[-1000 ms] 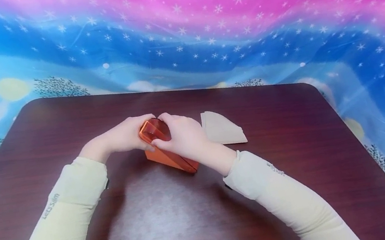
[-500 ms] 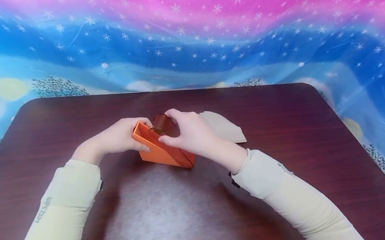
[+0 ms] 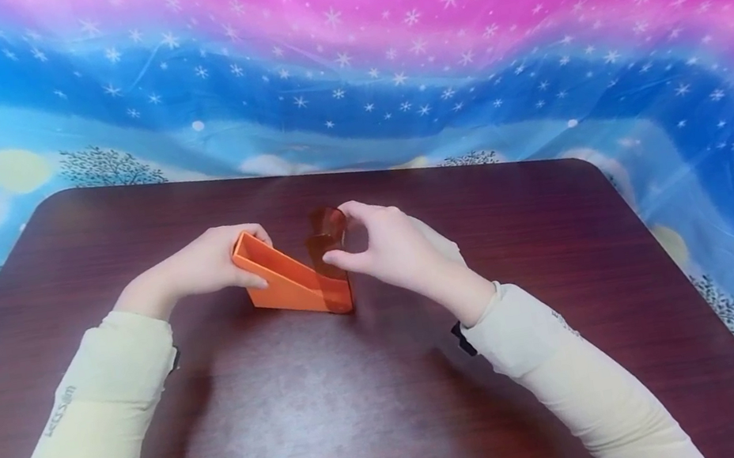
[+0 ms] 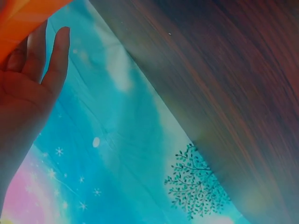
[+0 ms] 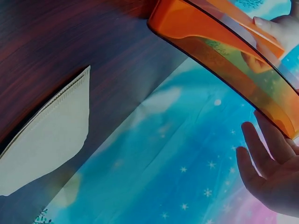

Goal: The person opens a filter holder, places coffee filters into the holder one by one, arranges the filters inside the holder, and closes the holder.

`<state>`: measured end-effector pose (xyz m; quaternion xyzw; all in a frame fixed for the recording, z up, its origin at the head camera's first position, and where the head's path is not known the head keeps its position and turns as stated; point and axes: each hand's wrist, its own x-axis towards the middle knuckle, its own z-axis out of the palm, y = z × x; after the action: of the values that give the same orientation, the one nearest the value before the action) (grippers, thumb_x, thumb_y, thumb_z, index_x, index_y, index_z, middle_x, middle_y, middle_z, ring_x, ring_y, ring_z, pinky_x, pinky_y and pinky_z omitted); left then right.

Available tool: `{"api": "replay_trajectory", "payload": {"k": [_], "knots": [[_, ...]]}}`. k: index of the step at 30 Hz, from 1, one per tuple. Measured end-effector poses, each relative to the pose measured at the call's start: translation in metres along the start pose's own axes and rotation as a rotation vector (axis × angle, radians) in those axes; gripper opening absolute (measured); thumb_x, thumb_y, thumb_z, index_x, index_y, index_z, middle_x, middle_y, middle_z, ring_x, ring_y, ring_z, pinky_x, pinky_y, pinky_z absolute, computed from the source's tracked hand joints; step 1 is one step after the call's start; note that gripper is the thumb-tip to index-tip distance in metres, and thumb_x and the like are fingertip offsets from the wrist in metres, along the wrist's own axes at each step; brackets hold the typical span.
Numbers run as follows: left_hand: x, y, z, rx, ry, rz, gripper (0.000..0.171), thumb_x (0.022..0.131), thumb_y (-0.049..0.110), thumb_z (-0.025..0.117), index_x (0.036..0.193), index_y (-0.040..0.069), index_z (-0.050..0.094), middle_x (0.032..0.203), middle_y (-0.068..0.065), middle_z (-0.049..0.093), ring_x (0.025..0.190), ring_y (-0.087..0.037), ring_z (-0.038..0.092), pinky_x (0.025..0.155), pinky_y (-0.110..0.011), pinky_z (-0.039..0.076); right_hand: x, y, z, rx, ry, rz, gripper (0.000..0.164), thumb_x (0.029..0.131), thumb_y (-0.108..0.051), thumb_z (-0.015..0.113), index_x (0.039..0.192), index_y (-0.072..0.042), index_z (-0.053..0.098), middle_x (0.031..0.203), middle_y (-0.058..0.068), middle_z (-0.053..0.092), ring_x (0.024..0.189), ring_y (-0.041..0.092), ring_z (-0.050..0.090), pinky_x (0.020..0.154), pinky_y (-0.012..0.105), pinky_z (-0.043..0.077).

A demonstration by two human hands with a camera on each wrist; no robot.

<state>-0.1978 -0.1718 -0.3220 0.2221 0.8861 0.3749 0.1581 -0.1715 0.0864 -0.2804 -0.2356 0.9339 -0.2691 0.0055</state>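
An orange wedge-shaped coffee filter case [image 3: 298, 292] sits at mid-table, its top uncovered. My left hand [image 3: 216, 257] grips its tall left end between thumb and fingers; the left wrist view catches only a corner of the orange case [image 4: 32, 16] above the hand. A see-through amber lid [image 3: 330, 223] stands swung up at the case's low right end. My right hand [image 3: 391, 245] pinches the lid's edge with thumb and fingertips. In the right wrist view the lid [image 5: 224, 70] spans the top right, with the other right-hand fingers [image 5: 254, 147] spread below it.
A stack of beige paper coffee filters [image 5: 60, 130] lies on the table right of the case, partly behind my right hand in the head view. The dark wooden table [image 3: 561, 270] ends at a patterned blue and pink cloth [image 3: 383, 58] behind it.
My right hand has swung the lid up and right, away from the case's top. My left hand and the case's tall end have shifted left, uncovering the inside.
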Motion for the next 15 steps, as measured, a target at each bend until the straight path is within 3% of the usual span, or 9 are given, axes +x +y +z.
{"api": "replay_trajectory", "payload": {"k": [5, 15], "knots": [[-0.002, -0.006, -0.001, -0.005, 0.019, 0.013, 0.036, 0.072, 0.011, 0.079, 0.100, 0.008, 0.056, 0.094, -0.006, 0.067, 0.086, -0.019, 0.062, 0.078, -0.032, 0.051, -0.001, 0.004, -0.003, -0.002, -0.007, 0.000, 0.032, 0.079, -0.034, 0.072, 0.102, -0.015, 0.060, 0.094, -0.001, 0.065, 0.101, 0.017, 0.060, 0.093, 0.035, 0.046], [-0.009, -0.006, -0.005, 0.005, 0.044, -0.003, 0.035, 0.072, 0.012, 0.079, 0.100, 0.007, 0.057, 0.093, -0.006, 0.067, 0.085, -0.020, 0.061, 0.078, -0.033, 0.050, -0.001, 0.011, -0.007, 0.071, -0.037, 0.024, 0.029, 0.079, -0.031, 0.073, 0.099, -0.015, 0.058, 0.092, -0.003, 0.062, 0.108, 0.020, 0.059, 0.098, 0.037, 0.044]]}}
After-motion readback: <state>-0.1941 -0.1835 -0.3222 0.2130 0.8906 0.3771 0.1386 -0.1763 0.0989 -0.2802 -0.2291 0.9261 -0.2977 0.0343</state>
